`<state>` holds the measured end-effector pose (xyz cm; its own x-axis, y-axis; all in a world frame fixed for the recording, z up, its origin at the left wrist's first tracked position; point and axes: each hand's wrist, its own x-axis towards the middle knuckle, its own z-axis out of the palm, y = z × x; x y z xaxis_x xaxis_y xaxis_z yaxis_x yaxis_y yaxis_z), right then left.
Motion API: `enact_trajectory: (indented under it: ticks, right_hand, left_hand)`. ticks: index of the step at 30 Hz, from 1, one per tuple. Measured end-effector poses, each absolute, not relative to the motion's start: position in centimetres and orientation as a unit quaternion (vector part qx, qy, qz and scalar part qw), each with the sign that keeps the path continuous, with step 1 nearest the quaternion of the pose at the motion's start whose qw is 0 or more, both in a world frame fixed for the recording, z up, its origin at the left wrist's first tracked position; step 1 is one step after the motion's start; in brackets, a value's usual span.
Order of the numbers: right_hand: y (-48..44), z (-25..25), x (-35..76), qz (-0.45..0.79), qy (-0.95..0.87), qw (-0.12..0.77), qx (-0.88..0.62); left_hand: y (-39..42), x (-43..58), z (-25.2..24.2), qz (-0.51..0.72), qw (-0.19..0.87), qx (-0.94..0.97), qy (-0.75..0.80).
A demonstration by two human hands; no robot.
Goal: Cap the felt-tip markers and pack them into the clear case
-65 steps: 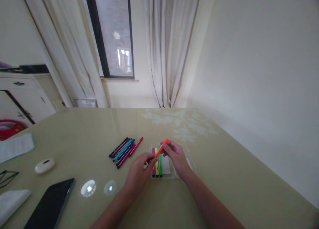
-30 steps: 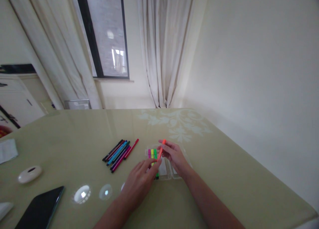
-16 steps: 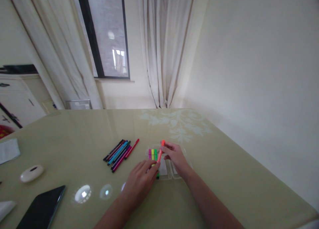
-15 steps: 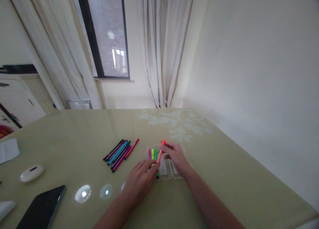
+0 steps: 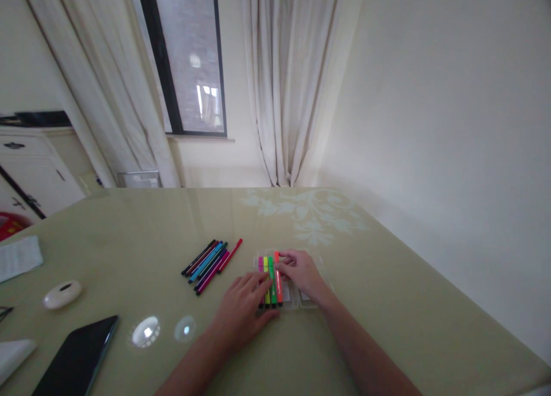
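Note:
A clear plastic pen case (image 5: 294, 305) lies opened flat on the table. In its left half a magenta marker (image 5: 260, 262), a yellow marker (image 5: 267, 298) and a green marker (image 5: 274, 295) lie side by side. An orange marker (image 5: 279, 290) lies along the green one's right side, caps toward the far edge. My right hand (image 5: 303, 275) pinches the orange marker near its upper part with thumb and fingers. My left hand (image 5: 243, 304) rests with fingers over the magenta and yellow markers, thumb spread out below the case's near edge; it holds nothing.
Left of the case lies a loose pile of several felt-tip pens (image 5: 209, 267). Farther left are a black tablet (image 5: 75, 358), a white oval device (image 5: 62, 294) and a folded paper (image 5: 19, 258). A wall (image 5: 430, 155) runs along the table's right side.
The orange marker, tilted up between both hands before, now lies down beside the green one. My left hand has let go of its lower end, and its thumb has spread away.

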<state>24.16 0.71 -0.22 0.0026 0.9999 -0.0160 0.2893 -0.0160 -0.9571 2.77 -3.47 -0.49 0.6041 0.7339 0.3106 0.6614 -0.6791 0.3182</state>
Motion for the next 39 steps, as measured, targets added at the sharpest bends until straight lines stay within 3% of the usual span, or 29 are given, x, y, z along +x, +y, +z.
enact_trajectory:
  ticks: [5,13,20,24,28,39]
  right_hand:
    - [0.4,-0.1,23.9,0.294,-0.622,0.376,-0.620]
    - [-0.2,0.8,23.2,0.185,-0.692,0.286,-0.636]
    - [0.1,0.7,23.7,0.223,-0.683,0.324,-0.616]
    - [0.2,0.8,24.1,0.266,-0.651,0.367,-0.608]
    - [0.2,1.1,24.1,0.259,-0.656,0.388,-0.594]
    - [0.2,1.0,24.0,0.241,-0.669,0.385,-0.588]
  left_hand:
    - [-3.7,3.1,-0.3,0.202,0.079,0.908,0.359]
    - [-4.1,3.3,0.3,0.180,0.087,0.908,0.368]
    - [-3.4,3.1,0.7,0.234,0.099,0.895,0.367]
    - [-0.8,-0.8,1.9,0.301,0.044,0.781,0.545]
    - [1.1,-5.6,2.7,0.194,-0.018,0.695,0.691]
    - [1.3,-6.8,1.7,0.095,-0.003,0.686,0.721]
